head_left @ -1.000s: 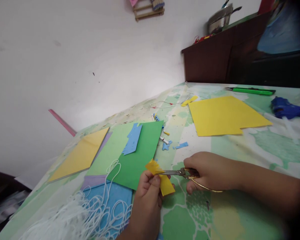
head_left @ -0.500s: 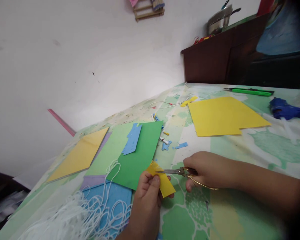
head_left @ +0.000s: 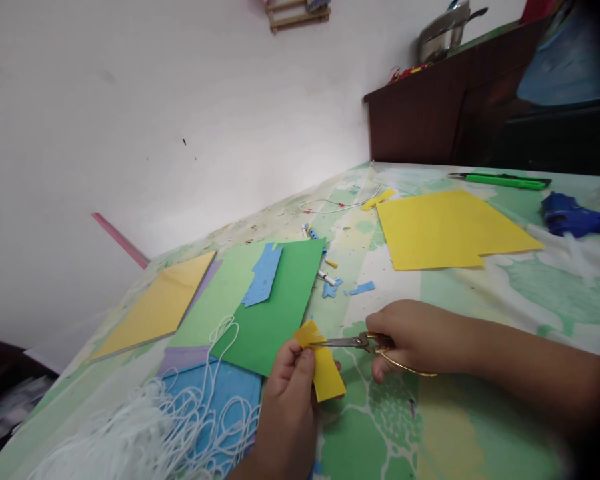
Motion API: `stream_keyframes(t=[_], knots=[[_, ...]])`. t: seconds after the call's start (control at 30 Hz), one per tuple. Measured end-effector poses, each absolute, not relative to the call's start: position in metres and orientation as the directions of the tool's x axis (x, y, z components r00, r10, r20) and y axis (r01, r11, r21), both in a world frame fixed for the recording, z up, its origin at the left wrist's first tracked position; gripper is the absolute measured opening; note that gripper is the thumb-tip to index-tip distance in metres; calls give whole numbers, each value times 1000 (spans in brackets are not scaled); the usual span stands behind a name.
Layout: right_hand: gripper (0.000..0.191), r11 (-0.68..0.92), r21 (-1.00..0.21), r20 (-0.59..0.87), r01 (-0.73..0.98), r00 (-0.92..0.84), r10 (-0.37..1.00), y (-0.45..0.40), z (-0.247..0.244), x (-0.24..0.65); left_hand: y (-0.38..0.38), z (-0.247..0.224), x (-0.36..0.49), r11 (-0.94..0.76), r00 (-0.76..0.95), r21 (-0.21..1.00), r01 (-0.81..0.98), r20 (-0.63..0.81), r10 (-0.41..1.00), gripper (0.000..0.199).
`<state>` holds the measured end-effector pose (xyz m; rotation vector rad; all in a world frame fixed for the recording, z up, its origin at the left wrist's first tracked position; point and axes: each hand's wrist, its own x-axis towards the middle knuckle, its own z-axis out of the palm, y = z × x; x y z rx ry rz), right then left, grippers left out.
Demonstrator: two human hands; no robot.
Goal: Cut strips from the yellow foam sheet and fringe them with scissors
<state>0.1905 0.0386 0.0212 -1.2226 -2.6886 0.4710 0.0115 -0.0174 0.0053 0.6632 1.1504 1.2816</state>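
Observation:
Between the thumb and fingers of my left hand [head_left: 291, 393] is a small strip of yellow paper [head_left: 329, 373], tilted above the table. Fine slits seem to run along its upper right edge. My right hand [head_left: 405, 337] grips gold-handled scissors [head_left: 350, 342], fingers in the loops. Their blades point left and lie across the upper part of the yellow strip, close to my left thumb. Under and behind the strip lies a dark green sheet [head_left: 285, 287], with a torn-edged blue piece [head_left: 264, 277] on top of it.
A large yellow sheet [head_left: 445, 233] lies at the right, near a green cutter [head_left: 505, 181] and a blue glue gun [head_left: 570, 215]. Tangled white string [head_left: 125, 427] covers the front left, over blue sheets [head_left: 240, 393]. An orange-yellow pad [head_left: 155, 303] sits by the wall. Blue scraps [head_left: 363, 288] are scattered mid-table.
My left hand has turned the yellow strip slightly, its lower end swinging left and down. The scissor blades remain at its upper part, and the right hand has barely moved.

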Motion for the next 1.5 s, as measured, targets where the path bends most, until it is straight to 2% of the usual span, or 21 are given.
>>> stream_keyframes(t=[0.43,0.6,0.97,1.13,1.3,1.5], knots=[[33,618,-383,-1,687,-669,743,39,22,190,-19,10,14,220,-147,920,-325,-278,949,14],[36,616,-346,11,708,-653,757,39,21,190,-18,11,15,230,-166,918,-322,-294,941,15],[44,632,-359,25,687,-670,742,36,23,193,-19,16,18,249,-191,913,-324,-321,927,22],[45,622,-368,20,691,-663,748,35,23,195,-18,16,16,207,-222,935,-287,-276,935,24],[44,598,-388,-19,702,-655,756,35,23,194,-16,10,12,121,-232,976,-181,-162,959,19],[43,577,-389,-28,718,-636,771,36,24,193,-16,8,14,120,-171,962,-246,-165,971,17]])
